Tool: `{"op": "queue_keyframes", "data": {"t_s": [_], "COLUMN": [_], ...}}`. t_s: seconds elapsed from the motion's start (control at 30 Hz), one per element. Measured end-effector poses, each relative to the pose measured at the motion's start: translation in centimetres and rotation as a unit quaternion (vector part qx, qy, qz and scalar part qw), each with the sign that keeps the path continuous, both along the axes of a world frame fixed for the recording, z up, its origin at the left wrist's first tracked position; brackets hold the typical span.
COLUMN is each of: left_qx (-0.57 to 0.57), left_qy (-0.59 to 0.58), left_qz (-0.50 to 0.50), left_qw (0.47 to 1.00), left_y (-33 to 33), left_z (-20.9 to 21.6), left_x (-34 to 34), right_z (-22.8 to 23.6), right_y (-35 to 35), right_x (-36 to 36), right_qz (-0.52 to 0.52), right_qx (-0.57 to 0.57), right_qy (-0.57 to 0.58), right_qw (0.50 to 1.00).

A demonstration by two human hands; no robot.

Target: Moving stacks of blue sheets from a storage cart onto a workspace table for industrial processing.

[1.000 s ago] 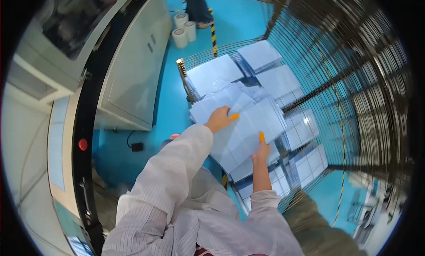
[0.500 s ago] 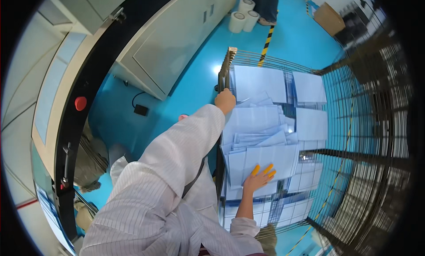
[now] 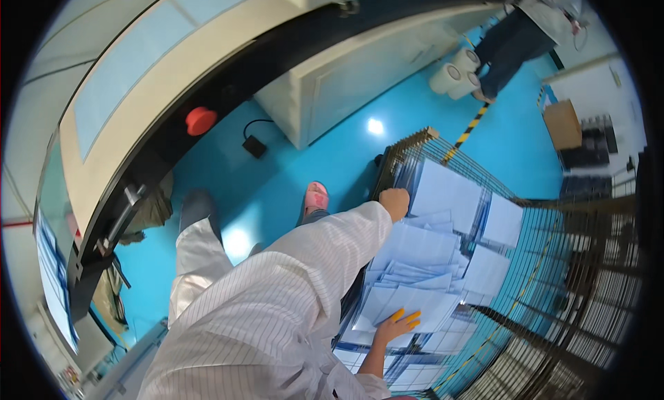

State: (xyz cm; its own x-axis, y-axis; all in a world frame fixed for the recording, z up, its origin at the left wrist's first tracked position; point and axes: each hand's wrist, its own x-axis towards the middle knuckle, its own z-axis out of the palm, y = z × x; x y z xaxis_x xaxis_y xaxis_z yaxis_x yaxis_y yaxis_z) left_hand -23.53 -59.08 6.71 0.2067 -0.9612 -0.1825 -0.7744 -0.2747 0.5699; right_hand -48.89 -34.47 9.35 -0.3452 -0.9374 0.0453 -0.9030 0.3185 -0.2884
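My left hand (image 3: pixel 394 203) is closed round the near-left rim of a wire cage cart (image 3: pixel 409 148). Several stacks of pale blue-white flat sheets (image 3: pixel 446 185) fill the cart, some fanned out unevenly in the middle. My right hand (image 3: pixel 397 324), with orange covers on its fingertips, lies with fingers spread on a loose top sheet (image 3: pixel 436 308) toward the near end. Nothing is gripped in it. White striped sleeves cover my arms, and the left one hides part of the cart's side.
A long beige machine with a red button (image 3: pixel 201 121) curves along the left. Beyond it stand a cabinet (image 3: pixel 360 82), white rolls (image 3: pixel 446 78) and a person (image 3: pixel 512 51). A cardboard box (image 3: pixel 562 124) is far right; more wire racks (image 3: pixel 588 289) line the right. A black box with a cable (image 3: pixel 254 146) lies on the blue floor.
My view has turned left, so the cart and both hands appear tilted and the machine takes up more room. A pink slipper on my foot now shows fully. Both hands keep their places.
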Motion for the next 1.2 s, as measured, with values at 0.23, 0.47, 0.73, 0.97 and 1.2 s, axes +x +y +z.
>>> {"op": "queue_keyframes", "data": {"t_s": [0.23, 0.47, 0.73, 0.97, 1.2], "left_qx": [0.047, 0.143, 0.139, -0.213, 0.15], "left_qy": [0.009, -0.004, 0.018, 0.15, 0.169], "left_qz": [-0.013, -0.121, -0.126, 0.195, -0.079], "left_qw": [0.999, 0.982, 0.982, 0.946, 0.971], "left_y": [3.3, 7.8, 10.4, 19.0, 43.5], "left_z": [3.0, 5.1, 4.7, 8.0, 2.2], "left_x": [1.6, 5.6, 8.9, 17.6, 21.0], "right_z": [2.6, 2.8, 4.9, 6.7, 2.0], "right_y": [1.4, 3.5, 4.9, 4.4, 2.1], "right_x": [-1.6, -1.9, 0.6, 3.2, -0.1], "right_qz": [0.044, 0.025, 0.047, 0.024, 0.144], "right_qx": [0.046, 0.079, 0.142, 0.202, 0.126], "right_qy": [0.0, -0.034, -0.046, -0.018, 0.01], "right_qw": [0.998, 0.996, 0.988, 0.979, 0.981]}}
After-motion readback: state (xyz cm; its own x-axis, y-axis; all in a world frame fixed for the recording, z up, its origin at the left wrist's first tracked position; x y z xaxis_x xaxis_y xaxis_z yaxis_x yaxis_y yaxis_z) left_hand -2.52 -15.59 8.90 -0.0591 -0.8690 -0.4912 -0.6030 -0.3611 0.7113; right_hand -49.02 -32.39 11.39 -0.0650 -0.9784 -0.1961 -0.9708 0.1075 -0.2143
